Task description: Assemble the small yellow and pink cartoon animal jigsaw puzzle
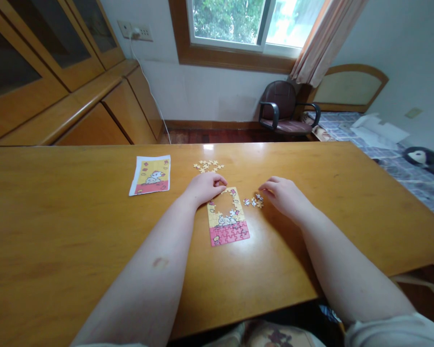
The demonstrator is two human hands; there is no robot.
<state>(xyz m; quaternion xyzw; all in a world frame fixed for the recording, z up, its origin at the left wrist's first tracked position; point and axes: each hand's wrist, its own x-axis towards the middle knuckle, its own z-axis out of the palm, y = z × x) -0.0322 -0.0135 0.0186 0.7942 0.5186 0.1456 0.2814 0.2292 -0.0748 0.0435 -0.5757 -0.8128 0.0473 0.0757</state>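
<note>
A partly assembled jigsaw puzzle (229,233) lies flat on the table, pink below and yellow above, with a gap in its upper middle where the wood shows. My left hand (205,187) rests at its upper left edge, fingers curled together; whether a piece is in them is hidden. To the right of the puzzle is a small group of loose puzzle pieces (253,201), white and patterned. Just beside them, my right hand (282,193) hovers with thumb and fingers brought close; I cannot make out a piece there. Several yellow pieces (208,166) lie beyond my left hand.
A printed reference picture (152,176) of the same design lies at the left on the wooden table (75,231). Past the far edge stand an office chair (284,108) and, at the right, a bed (419,180). A wooden cabinet (104,111) lines the left wall.
</note>
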